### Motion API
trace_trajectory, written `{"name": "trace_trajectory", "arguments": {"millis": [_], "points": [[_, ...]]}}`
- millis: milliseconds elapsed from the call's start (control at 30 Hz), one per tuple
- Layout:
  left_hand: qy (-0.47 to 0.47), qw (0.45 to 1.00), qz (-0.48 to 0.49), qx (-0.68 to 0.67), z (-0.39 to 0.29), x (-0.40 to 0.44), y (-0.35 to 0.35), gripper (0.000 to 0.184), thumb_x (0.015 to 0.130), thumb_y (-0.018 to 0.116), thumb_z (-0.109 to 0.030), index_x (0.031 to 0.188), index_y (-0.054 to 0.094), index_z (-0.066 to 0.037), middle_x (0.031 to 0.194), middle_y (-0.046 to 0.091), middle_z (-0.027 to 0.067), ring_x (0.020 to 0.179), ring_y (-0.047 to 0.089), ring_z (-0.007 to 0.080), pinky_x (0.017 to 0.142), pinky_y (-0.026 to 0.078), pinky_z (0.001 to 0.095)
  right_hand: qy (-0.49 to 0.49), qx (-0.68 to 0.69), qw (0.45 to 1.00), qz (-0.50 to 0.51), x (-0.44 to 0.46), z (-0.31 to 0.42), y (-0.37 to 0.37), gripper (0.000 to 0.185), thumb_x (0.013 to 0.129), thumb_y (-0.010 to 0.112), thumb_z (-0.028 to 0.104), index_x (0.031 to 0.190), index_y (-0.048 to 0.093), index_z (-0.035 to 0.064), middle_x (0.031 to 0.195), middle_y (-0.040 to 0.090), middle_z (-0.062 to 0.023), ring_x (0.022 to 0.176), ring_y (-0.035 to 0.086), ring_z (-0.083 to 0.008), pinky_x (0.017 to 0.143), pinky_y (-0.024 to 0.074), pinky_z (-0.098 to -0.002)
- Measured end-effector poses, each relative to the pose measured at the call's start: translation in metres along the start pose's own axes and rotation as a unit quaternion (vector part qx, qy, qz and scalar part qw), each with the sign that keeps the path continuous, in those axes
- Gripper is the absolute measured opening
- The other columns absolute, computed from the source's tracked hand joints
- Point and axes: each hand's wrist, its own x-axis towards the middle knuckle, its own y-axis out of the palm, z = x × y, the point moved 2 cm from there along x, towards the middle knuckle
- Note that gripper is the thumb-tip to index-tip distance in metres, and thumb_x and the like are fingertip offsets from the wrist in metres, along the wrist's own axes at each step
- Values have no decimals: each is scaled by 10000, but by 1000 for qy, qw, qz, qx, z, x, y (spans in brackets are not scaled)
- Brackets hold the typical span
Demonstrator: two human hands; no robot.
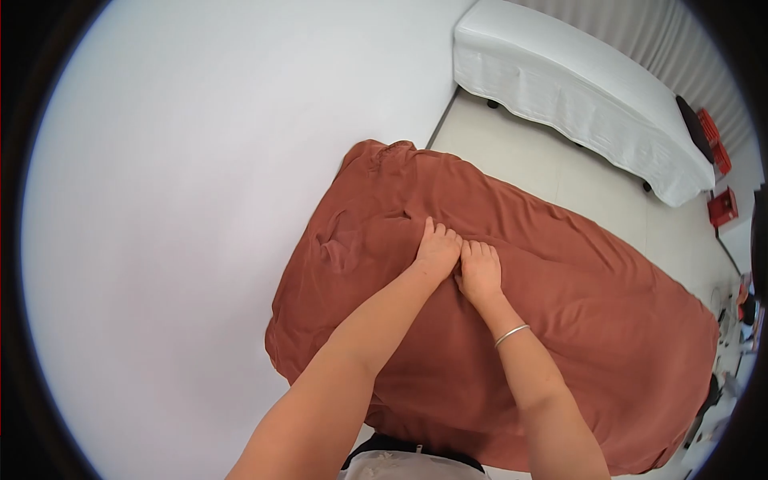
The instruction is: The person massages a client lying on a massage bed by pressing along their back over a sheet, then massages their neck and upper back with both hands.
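Note:
A rust-brown cloth (592, 320) covers a long, raised, bed-like surface, with folds and wrinkles across it. Near the middle of its upper part, my left hand (440, 246) has its fingers curled down on the fabric. Close beside it on the right, my right hand (481, 270) also has its fingers bent into the cloth, and a thin silver bangle (512, 335) circles that wrist. A fold of the fabric runs between the two hands, and both seem to grip it. What lies under the cloth is hidden.
A white wall (176, 200) rises along the left. Beyond a strip of pale floor (544, 160), a white-covered bed (576, 88) on wheels stands at the upper right. Red containers (722, 208) and a curtain (640, 36) are at the far right.

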Motion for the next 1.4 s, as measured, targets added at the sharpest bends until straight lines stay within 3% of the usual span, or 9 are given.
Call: {"name": "trace_trajectory", "arguments": {"millis": [200, 400, 500, 700, 900, 1033, 1200, 1267, 1400], "points": [[-7, 1000, 12, -20, 7, 3, 6, 282, 894, 581, -206, 1139, 643, -81, 1130, 647, 87, 1169, 541, 279, 1143, 276, 512, 59, -2, 992, 110, 14, -2, -7, 495, 696, 829, 218, 1091, 580, 54, 1045, 626, -113, 1013, 599, -297, 924, 464, -418], [-10, 1000, 17, 5, 2, -1, 9, 295, 903, 583, -230, 1159, 647, -97, 1160, 652, 67, 1167, 544, 255, 1127, 286, 497, 32, -33, 998, 34, 6, 9, -1, 478, 701, 849, 246, 1055, 578, 72, 1016, 622, -108, 991, 607, -302, 935, 472, -403], [-3, 998, 50, 22, 3, 1, 2, 312, 910, 582, -243, 1183, 646, -107, 1180, 650, 59, 1176, 539, 248, 1127, 283, 493, 82, -26, 990, 113, 13, 8, -2, 529, 706, 847, 240, 1118, 560, 73, 1059, 611, -109, 1041, 590, -294, 965, 455, -401], [-10, 999, 44, 6, 2, 0, 3, 321, 910, 590, -259, 1190, 647, -112, 1188, 648, 57, 1177, 537, 246, 1125, 283, 475, -17, 15, 999, 41, 7, -3, -9, 499, 687, 857, 266, 1046, 567, 75, 1042, 616, -96, 1032, 592, -283, 937, 458, -402], [-13, 999, 49, -4, 3, 2, 0, 306, 910, 585, -244, 1174, 656, -105, 1166, 650, 61, 1170, 535, 246, 1126, 279, 479, 83, -23, 989, 116, 18, 6, -5, 473, 692, 861, 251, 1029, 577, 78, 1042, 624, -92, 1031, 597, -285, 911, 469, -414], [-2, 999, 37, -1, 2, 1, 2, 292, 908, 574, -229, 1154, 658, -97, 1140, 654, 60, 1161, 537, 249, 1120, 288, 480, 35, 26, 991, 124, 14, -6, -17, 460, 696, 838, 249, 1033, 577, 77, 1045, 622, -97, 1026, 596, -287, 911, 466, -405], [-11, 1000, 0, 29, 0, 2, 14, 289, 903, 575, -231, 1140, 652, -85, 1141, 652, 65, 1152, 544, 250, 1110, 299, 478, 40, -51, 997, -28, 7, 9, 8, 461, 694, 825, 205, 1058, 578, 68, 1038, 621, -88, 1013, 596, -289, 935, 454, -414], [-17, 999, 13, 28, 2, 3, 11, 294, 902, 575, -231, 1145, 649, -82, 1143, 651, 67, 1152, 544, 249, 1112, 297, 478, 81, -42, 992, 89, 15, 11, -2, 534, 687, 838, 225, 1127, 582, 64, 1053, 627, -92, 1012, 601, -284, 949, 453, -407], [-14, 999, 43, 6, 0, 4, 0, 307, 906, 568, -225, 1166, 644, -80, 1147, 649, 71, 1161, 543, 250, 1119, 292, 476, 66, 12, 989, 134, 18, -11, -15, 577, 670, 861, 264, 1141, 584, 80, 1053, 629, -86, 1017, 606, -272, 959, 451, -400]]}}
